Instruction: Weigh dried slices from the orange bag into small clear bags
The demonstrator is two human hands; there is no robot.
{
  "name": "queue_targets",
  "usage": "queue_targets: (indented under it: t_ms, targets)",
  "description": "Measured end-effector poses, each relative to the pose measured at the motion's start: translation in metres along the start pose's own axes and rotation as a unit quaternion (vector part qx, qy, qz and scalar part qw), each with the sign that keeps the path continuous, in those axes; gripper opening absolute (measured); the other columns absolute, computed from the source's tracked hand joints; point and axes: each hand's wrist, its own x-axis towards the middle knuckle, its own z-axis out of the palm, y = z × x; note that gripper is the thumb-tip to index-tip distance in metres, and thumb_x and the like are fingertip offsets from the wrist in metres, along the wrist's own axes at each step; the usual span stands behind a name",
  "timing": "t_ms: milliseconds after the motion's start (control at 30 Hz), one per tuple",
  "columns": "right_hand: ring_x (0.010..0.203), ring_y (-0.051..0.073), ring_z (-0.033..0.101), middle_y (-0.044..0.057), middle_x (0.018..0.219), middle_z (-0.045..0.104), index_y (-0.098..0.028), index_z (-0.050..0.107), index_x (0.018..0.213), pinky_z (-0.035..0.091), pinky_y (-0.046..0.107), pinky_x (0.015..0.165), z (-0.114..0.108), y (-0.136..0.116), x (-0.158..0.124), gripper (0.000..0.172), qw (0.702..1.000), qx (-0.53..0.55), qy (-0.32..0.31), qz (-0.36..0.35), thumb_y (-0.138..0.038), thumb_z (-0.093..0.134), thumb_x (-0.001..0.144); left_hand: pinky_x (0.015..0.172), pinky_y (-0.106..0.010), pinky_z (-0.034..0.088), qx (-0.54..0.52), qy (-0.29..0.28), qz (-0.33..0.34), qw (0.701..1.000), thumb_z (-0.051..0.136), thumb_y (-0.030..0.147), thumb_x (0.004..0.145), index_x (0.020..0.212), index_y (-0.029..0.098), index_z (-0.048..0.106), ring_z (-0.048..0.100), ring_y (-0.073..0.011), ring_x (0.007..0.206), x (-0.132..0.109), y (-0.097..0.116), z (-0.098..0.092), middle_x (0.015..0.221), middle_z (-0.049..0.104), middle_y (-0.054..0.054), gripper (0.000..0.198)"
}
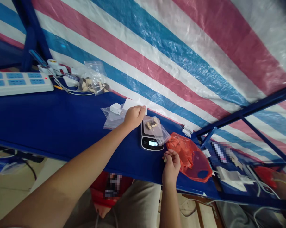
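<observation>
With left fingers [141,110] pinched on the white paper slip [130,104] and right fingers [169,155] gripping a tiny pale piece [165,158], go slowly by the small silver scale [152,144].

A blue surface [50,126] carries a white power strip [17,83] at far left, with a clear bag [93,83] of pieces beside it. Nearer lie a white slip [130,104], a digital scale [152,143] and, just right, a red plastic bag [192,156].
</observation>
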Motion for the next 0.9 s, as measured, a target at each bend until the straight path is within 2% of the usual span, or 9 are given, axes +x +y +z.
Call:
queue_targets:
  t_ms: [100, 200, 300, 367, 467, 600, 700, 800, 900]
  targets:
    - [0.066, 0.011, 0.056, -0.001, 0.085, 0.065, -0.018, 0.063, 0.097, 0.051, 0.028, 0.068, 0.0011, -0.0002, 0.0001, 0.033, 1.000, -0.004, -0.006, -0.004, -0.034, 0.073, 0.069, 0.087, -0.035, 0.049, -0.007, 0.048, 0.064, 0.997, 0.039, 0.024, 0.098, 0.089, 0.020, 0.064, 0.063, -0.0195, 0.093, 0.0021, -0.0030, 0.0017, 0.096, 0.068, -0.008, 0.027]
    - [0.069, 0.012, 0.057, -0.001, 0.085, 0.065, -0.018, 0.064, 0.095, 0.053, 0.030, 0.071, 0.0017, 0.0001, 0.0003, 0.032, 1.000, -0.011, -0.013, -0.008, -0.035, 0.074, 0.070, 0.096, -0.038, 0.047, -0.026, 0.061, 0.098, 0.993, 0.038, 0.013, 0.092, 0.078, 0.021, 0.063, 0.061, -0.0203, 0.105, 0.0031, -0.0063, 0.0018, 0.110, 0.068, -0.008, 0.029]
    - [0.071, 0.013, 0.059, 0.000, 0.085, 0.066, -0.019, 0.064, 0.095, 0.053, 0.030, 0.071, 0.0012, 0.0009, 0.0006, 0.032, 1.000, -0.019, -0.013, -0.013, -0.037, 0.074, 0.071, 0.085, -0.036, 0.047, -0.065, 0.035, 0.089, 0.993, 0.040, 0.007, 0.080, 0.058, 0.021, 0.048, 0.061, -0.0188, 0.088, 0.0019, -0.0071, 0.0000, 0.090, 0.069, -0.005, 0.027]
    - [0.072, 0.014, 0.060, 0.000, 0.085, 0.066, -0.019, 0.064, 0.095, 0.054, 0.030, 0.072, 0.0006, 0.0014, 0.0008, 0.032, 0.999, -0.025, -0.013, -0.016, -0.037, 0.073, 0.071, 0.071, -0.034, 0.044, -0.088, 0.008, 0.079, 0.993, 0.040, 0.007, 0.072, 0.054, 0.021, 0.040, 0.055, -0.0167, 0.069, 0.0006, -0.0064, -0.0014, 0.068, 0.059, -0.003, 0.023]
    - [0.073, 0.015, 0.061, 0.001, 0.086, 0.066, -0.019, 0.064, 0.095, 0.054, 0.031, 0.072, -0.0001, 0.0017, 0.0007, 0.032, 0.999, -0.035, -0.014, -0.020, -0.039, 0.073, 0.073, 0.059, -0.032, 0.034, -0.091, -0.010, 0.063, 0.994, 0.040, 0.010, 0.068, 0.053, 0.022, 0.036, 0.044, -0.0149, 0.055, -0.0008, -0.0059, -0.0029, 0.053, 0.044, 0.000, 0.019]
    - [0.077, 0.016, 0.063, 0.001, 0.087, 0.066, -0.019, 0.063, 0.097, 0.054, 0.032, 0.075, -0.0003, 0.0019, -0.0002, 0.032, 0.998, -0.055, -0.017, -0.027, -0.041, 0.072, 0.075, 0.055, -0.032, 0.029, -0.087, -0.014, 0.038, 0.995, 0.040, 0.012, 0.069, 0.053, 0.022, 0.035, 0.040, -0.0142, 0.051, -0.0008, -0.0075, -0.0038, 0.048, 0.036, 0.002, 0.020]
    - [0.080, 0.017, 0.064, 0.003, 0.088, 0.067, -0.018, 0.063, 0.098, 0.053, 0.031, 0.073, -0.0006, 0.0025, -0.0006, 0.033, 0.996, -0.077, -0.018, -0.035, -0.043, 0.071, 0.076, 0.057, -0.031, 0.032, -0.084, 0.001, 0.019, 0.996, 0.040, 0.013, 0.075, 0.058, 0.022, 0.039, 0.042, -0.0142, 0.054, 0.0001, -0.0075, -0.0034, 0.052, 0.042, 0.002, 0.020]
    - [0.083, 0.019, 0.064, 0.005, 0.093, 0.068, -0.018, 0.064, 0.099, 0.051, 0.032, 0.073, -0.0015, 0.0025, -0.0013, 0.034, 0.993, -0.109, -0.018, -0.042, -0.044, 0.070, 0.077, 0.065, -0.031, 0.040, -0.080, 0.031, 0.003, 0.996, 0.042, 0.021, 0.089, 0.078, 0.022, 0.051, 0.052, -0.0146, 0.067, 0.0014, -0.0056, -0.0013, 0.074, 0.059, 0.000, 0.014]
    - [0.089, 0.022, 0.065, 0.008, 0.098, 0.070, -0.017, 0.066, 0.098, 0.050, 0.036, 0.081, -0.0029, 0.0009, -0.0044, 0.032, 0.989, -0.140, -0.016, -0.048, -0.041, 0.068, 0.077, 0.073, -0.031, 0.044, -0.072, 0.046, -0.002, 0.996, 0.047, 0.033, 0.096, 0.097, 0.022, 0.054, 0.059, -0.0164, 0.086, 0.0021, -0.0048, 0.0014, 0.094, 0.064, -0.004, 0.012]
